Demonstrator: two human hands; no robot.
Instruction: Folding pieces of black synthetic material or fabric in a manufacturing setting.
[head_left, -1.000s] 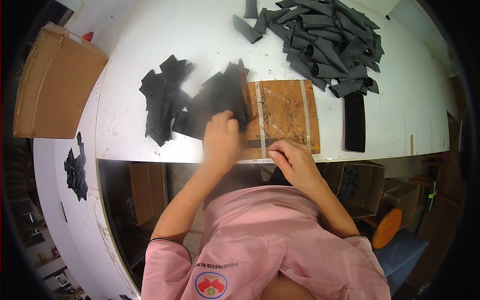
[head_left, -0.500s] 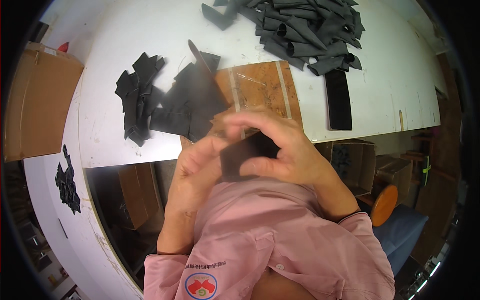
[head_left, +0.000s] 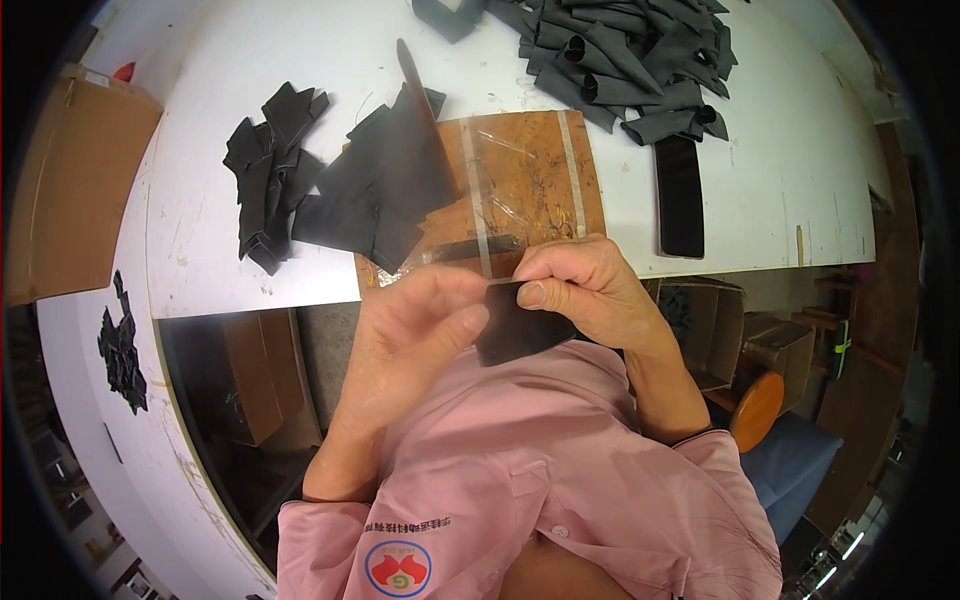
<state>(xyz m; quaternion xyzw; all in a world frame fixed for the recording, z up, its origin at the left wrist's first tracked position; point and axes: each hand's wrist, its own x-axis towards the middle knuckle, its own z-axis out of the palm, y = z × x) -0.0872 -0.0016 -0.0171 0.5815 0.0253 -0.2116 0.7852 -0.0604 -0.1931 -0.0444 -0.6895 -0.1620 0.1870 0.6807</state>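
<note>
In front of my chest I hold a small black fabric piece [head_left: 525,325], which hangs with its wide end down. My right hand [head_left: 590,290] pinches its top edge between thumb and curled forefinger. My left hand [head_left: 415,315] is at its left edge, thumb and fingers brought together there. Just beyond my hands lies a brown board [head_left: 535,185] with pale tape strips. A long, narrow brown tool with a rounded tip [head_left: 424,115] stands up at the board's left side. Next to it, flat black fabric pieces [head_left: 365,190] overlap the board.
A large heap of dark, rolled fabric pieces [head_left: 625,60] covers the far right. Beside it lies a black phone-like slab [head_left: 680,195]. More black pieces [head_left: 270,180] sit at the left. Cardboard boxes [head_left: 85,185] flank the table; an orange round seat [head_left: 757,412] is at right.
Both hands have turned the black piece; my right hand now pinches its top edge rather than wrapping round it. The view has shifted slightly.
</note>
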